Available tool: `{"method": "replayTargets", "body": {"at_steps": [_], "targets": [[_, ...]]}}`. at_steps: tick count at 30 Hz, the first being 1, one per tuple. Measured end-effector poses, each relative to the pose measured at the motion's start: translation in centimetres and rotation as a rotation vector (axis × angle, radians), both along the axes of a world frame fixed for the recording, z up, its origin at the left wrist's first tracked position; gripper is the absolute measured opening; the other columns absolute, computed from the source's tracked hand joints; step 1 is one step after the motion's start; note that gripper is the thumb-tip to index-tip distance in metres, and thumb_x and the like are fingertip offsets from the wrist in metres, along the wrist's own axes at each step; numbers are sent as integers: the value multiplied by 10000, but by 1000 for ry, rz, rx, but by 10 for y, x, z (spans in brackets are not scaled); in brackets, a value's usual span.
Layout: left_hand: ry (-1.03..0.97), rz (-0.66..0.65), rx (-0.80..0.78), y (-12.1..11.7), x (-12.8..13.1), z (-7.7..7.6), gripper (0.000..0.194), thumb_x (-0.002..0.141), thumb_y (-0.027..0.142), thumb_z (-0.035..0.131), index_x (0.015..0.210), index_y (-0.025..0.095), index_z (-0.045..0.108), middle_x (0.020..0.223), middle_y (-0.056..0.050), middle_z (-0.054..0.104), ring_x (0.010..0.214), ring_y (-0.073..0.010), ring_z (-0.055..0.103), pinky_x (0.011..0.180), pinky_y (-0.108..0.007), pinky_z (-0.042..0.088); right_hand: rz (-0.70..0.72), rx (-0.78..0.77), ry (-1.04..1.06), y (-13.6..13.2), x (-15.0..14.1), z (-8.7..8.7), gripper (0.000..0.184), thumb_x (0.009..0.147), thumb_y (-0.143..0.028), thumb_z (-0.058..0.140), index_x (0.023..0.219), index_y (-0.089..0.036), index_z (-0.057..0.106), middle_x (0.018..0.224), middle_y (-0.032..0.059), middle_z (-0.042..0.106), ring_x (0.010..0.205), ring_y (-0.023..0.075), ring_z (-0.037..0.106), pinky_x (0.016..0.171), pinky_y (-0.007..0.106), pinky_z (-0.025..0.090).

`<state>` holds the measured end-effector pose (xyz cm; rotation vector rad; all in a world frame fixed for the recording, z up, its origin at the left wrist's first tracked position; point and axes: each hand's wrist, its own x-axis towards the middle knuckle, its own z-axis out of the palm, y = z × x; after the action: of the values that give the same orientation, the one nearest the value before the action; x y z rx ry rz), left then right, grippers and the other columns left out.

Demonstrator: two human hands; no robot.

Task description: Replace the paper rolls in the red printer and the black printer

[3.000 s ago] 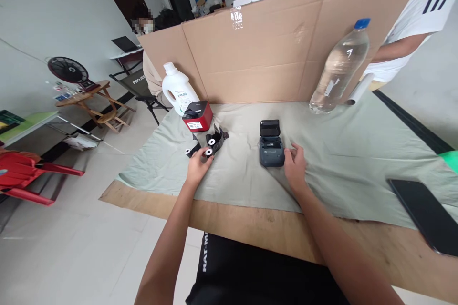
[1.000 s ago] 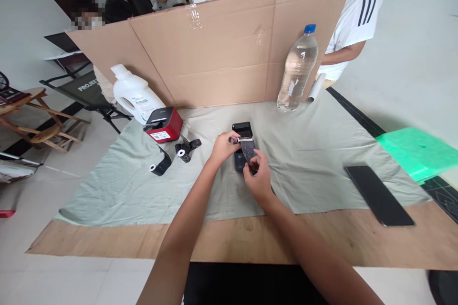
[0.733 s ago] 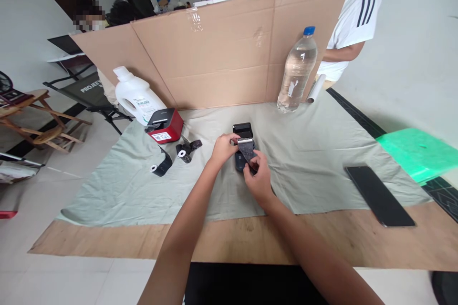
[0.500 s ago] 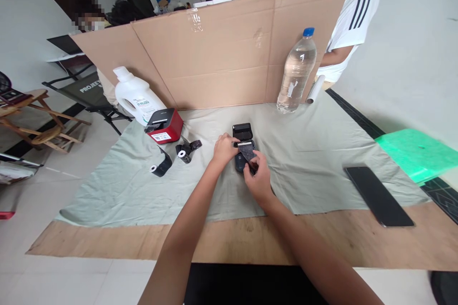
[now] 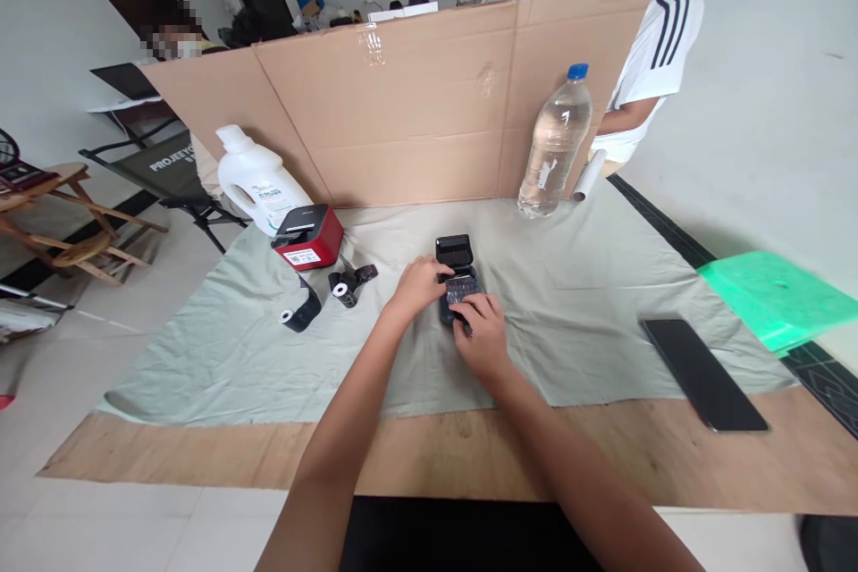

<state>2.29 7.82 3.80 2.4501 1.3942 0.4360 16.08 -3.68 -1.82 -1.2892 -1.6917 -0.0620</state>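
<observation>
A small dark label printer (image 5: 448, 315) lies on the cloth in front of me, its black lid (image 5: 454, 249) flipped up at the back. Inside its bay sits a roll whose black paper strip (image 5: 460, 287) hangs forward over the printer's front. My left hand (image 5: 419, 284) grips the printer's left side, its fingertips reaching over the bay beside the roll. My right hand (image 5: 481, 328) is closed on the lower end of the strip, with fingertips pressed against it. The far end of the roll is too small to make out.
Two black paper rolls, one loose roll (image 5: 301, 311) and another roll (image 5: 344, 293), lie left of the printer. Behind them stand a red-and-black box-shaped device (image 5: 309, 237) and a white jug (image 5: 260, 179). A water bottle (image 5: 555, 147) leans near the cardboard (image 5: 416, 116). A phone (image 5: 702, 374) lies right.
My left hand has gone from the loose rolls to the printer, bringing one roll into it. Over the last second the roll has sunk into the bay and the strip has flattened forward.
</observation>
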Motion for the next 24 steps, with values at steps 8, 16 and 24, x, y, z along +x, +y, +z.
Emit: {"method": "replayTargets", "body": {"at_steps": [8,16,24], "targets": [[-70,-105,-54,-2,-11,13,423,851,85,516,1087,278,810,1094,-45,738,1002,-223,686,906,-318,538,43,-21,-194,3,14,15,180,769,-61,631,794,-227,695,870,39,697,884,234,531,761,375,342],[-39,-122,-51,-4,-6,7,460,872,81,471,1072,304,820,1061,-40,718,975,-211,680,890,-303,533,110,-95,-326,-2,9,19,130,750,-86,652,727,-213,668,804,32,661,814,207,506,714,372,295],[109,-57,71,-9,6,3,462,910,90,444,1088,294,818,1049,-81,674,1048,-252,637,941,-359,506,97,-148,-275,-2,6,15,102,744,-110,670,747,-212,679,830,41,668,845,215,529,726,375,318]]}}
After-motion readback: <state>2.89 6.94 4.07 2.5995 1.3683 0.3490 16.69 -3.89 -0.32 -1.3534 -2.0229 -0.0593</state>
